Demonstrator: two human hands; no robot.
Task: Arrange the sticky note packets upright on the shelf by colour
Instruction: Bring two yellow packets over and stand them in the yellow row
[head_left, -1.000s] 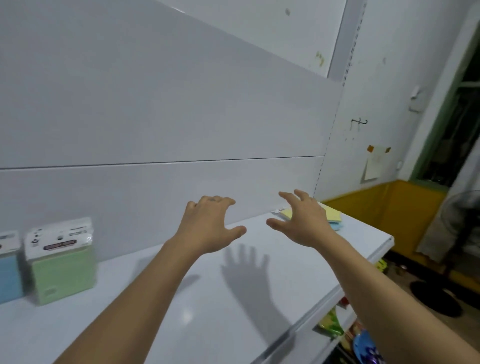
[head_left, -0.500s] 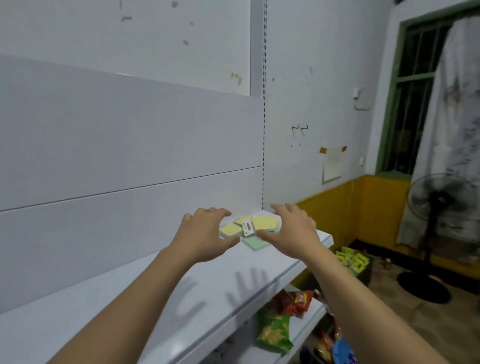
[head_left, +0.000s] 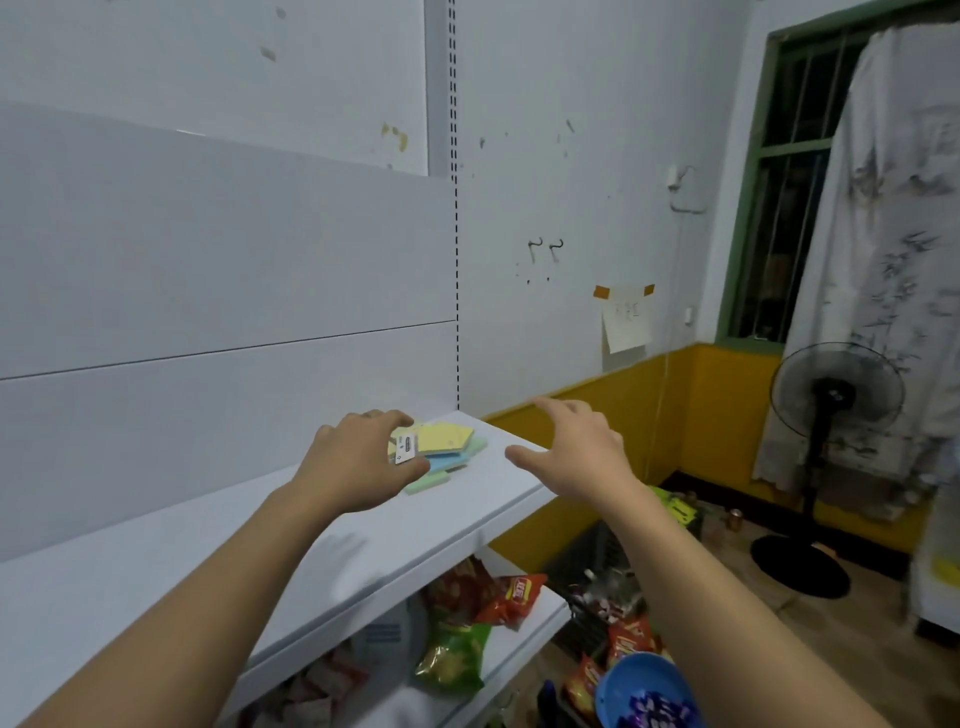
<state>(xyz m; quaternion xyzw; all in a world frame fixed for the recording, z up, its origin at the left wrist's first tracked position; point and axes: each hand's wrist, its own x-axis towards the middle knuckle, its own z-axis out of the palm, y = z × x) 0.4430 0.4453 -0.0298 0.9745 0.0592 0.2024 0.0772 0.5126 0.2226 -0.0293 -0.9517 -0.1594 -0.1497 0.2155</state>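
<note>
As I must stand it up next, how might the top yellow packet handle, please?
The yellow packet looks thin and flat, so probably light and slightly bendy. It lies askew on a blue packet, so a push would likely slide it off. Upright, it may tip.

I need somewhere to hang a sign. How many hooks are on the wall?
2. The left hook and the right hook sit side by side on the white wall, above and left of the taped paper. No others show; none looks hidden.

A white shelf (head_left: 249, 551) holds sticky note packets (head_left: 448, 446) heaped flat at its far right end. Yellow tops blue and green.
</note>
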